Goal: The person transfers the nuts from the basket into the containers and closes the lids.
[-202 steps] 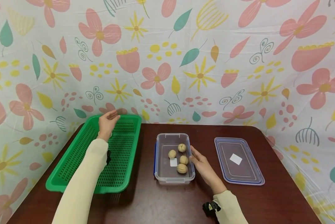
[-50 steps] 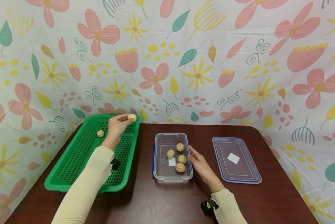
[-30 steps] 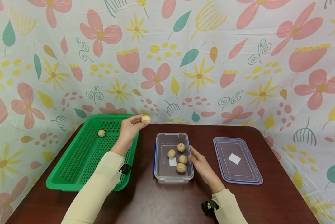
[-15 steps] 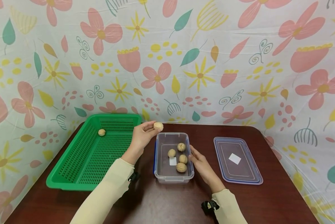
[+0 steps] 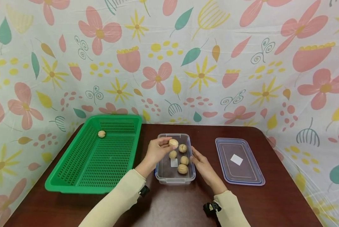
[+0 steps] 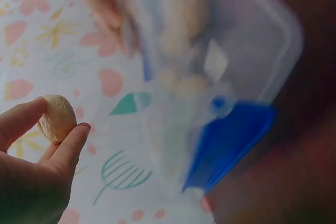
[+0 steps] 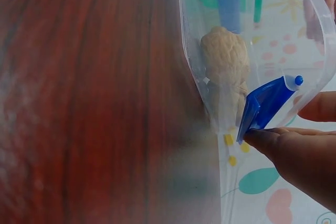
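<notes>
Your left hand [image 5: 156,152] pinches a nut [image 5: 173,143] above the box [image 5: 174,181], your right hand [image 5: 203,165] touches its side, fingers extended, four more nuts [image 5: 182,169] inside between hands.

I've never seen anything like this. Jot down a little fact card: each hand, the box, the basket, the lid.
Left hand: pinching a walnut over the box
Right hand: fingers touching the box's right side, by a blue latch
Clear box: open, four walnuts inside
Green basket: one walnut, far left corner
Lid: off, flat on the table
</notes>
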Demonstrator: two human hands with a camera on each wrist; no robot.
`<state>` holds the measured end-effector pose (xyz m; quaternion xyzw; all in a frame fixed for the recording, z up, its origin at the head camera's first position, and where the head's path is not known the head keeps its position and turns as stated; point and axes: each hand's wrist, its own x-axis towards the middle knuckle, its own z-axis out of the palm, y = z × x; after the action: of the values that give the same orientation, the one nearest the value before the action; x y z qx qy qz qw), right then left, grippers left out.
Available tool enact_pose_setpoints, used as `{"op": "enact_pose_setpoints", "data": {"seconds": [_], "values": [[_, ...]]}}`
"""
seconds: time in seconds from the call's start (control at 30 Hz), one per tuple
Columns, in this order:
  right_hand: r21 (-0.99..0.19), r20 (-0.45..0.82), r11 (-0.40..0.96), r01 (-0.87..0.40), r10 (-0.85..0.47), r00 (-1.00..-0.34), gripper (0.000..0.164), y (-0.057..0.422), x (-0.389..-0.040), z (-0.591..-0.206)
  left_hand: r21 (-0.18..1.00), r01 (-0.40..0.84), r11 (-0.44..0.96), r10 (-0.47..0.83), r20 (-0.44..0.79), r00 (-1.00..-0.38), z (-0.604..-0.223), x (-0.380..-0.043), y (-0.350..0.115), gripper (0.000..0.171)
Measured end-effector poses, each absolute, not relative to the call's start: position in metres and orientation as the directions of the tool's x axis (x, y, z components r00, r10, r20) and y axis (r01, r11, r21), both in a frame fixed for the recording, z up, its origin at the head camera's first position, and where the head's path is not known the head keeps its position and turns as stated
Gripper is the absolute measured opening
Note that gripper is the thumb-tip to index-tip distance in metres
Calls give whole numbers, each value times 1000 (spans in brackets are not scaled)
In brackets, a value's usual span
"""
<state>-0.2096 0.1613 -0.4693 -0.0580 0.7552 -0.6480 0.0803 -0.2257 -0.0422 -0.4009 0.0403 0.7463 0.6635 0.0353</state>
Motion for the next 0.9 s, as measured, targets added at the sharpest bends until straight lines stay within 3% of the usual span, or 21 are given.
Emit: {"op": "enact_pose_setpoints", "data": {"seconds": [0.53, 0.9], "values": [[-986, -40, 164, 7, -202, -979, 54, 162, -210, -471, 997, 10, 80, 308, -15, -951, -444, -205, -21, 36], [-988, -40, 156, 10, -191, -981, 54, 162, -210, -473, 989, -5, 148, 335, -55, -941, -455, -201, -15, 37]]}}
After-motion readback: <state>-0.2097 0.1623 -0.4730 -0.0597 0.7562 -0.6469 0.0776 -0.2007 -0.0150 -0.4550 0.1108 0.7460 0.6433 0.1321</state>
